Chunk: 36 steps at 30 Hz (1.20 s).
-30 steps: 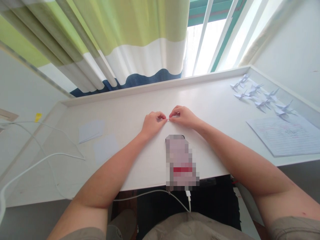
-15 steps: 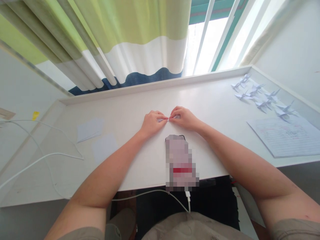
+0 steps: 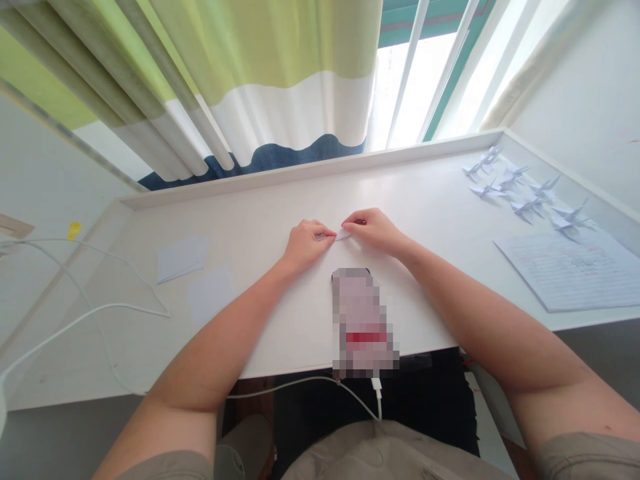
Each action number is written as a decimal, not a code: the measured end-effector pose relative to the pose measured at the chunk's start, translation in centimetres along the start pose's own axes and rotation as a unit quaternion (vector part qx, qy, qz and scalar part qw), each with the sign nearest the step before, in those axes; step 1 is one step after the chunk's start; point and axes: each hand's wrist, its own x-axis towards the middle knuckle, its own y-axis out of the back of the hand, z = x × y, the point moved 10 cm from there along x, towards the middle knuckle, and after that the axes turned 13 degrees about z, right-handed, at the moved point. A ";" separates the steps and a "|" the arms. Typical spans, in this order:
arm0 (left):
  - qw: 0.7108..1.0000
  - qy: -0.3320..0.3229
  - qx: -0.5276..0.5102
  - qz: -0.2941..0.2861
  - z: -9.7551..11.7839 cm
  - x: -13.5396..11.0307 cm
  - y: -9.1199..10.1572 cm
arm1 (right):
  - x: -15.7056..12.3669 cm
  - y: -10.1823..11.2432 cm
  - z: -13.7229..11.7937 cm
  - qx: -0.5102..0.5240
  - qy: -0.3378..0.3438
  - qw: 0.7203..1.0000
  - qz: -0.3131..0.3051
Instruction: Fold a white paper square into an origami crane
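Between my fingertips, just above or on the white desk, is a small piece of folded white paper (image 3: 342, 235), mostly covered by the hands. My left hand (image 3: 311, 241) pinches its left end between thumb and fingers. On the other side, my right hand (image 3: 367, 228) is closed with thumb and forefinger at the paper's right end. Whether the right fingertips press on it or only touch it is hard to make out. Its exact folded shape is too small to tell.
A phone (image 3: 363, 313), blurred out, lies before me with a white cable (image 3: 379, 400) plugged in. Left are loose paper sheets (image 3: 183, 259) and another cable (image 3: 125, 307). Several folded paper cranes (image 3: 530, 207) stand at the back right, beyond a written sheet stack (image 3: 575, 277).
My right hand has shifted slightly up and right, away from my left fingertips, so more white paper shows between them. My left hand stays nearly in place.
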 end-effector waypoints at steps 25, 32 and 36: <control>0.999 0.035 -0.004 -0.002 -0.1 -0.1 -0.1 | 0.1 -0.3 -0.1 -0.030 0.014 0.999 -0.013; 1.000 0.021 -0.004 0.000 -0.1 -0.1 -0.2 | 0.0 -0.7 -0.2 -0.042 0.028 0.999 0.009; 1.000 0.022 -0.008 -0.003 -0.3 -0.1 -0.3 | 0.0 -1.1 -0.5 -0.066 0.079 0.995 0.005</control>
